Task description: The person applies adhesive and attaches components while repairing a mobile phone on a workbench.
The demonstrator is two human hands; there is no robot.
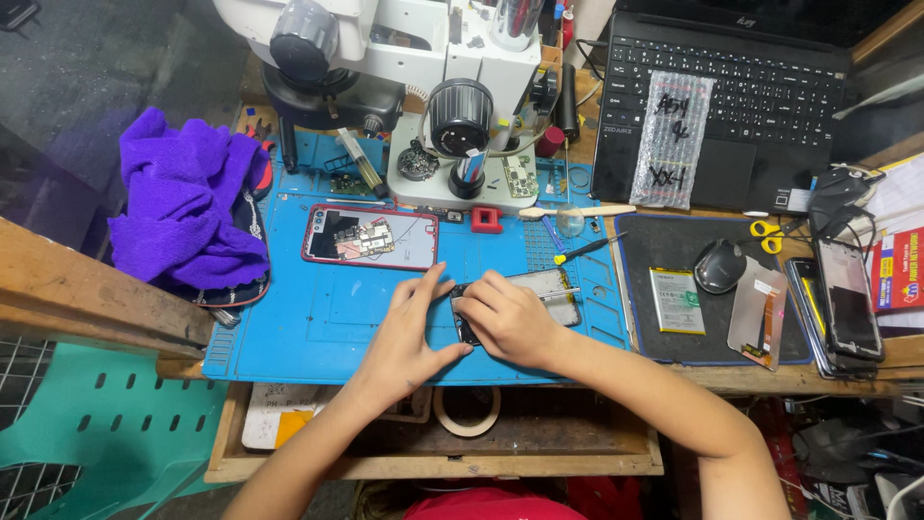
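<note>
Both hands on phone (539, 300) lying on blue mat (318, 327): left hand (404, 337) pinches its near-left edge, right hand (510, 318) presses over its middle. Phone seems opened, though hands hide most. Second phone (371, 237), back off, board exposed, lies just beyond left hand. Screwdriver (587, 248) beyond right hand, untouched.

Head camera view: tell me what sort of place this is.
Most likely a phone repair bench. A microscope stands over a blue work mat, an opened red phone shows its circuit board, and both hands, left hand and right hand, hold another phone.
</note>
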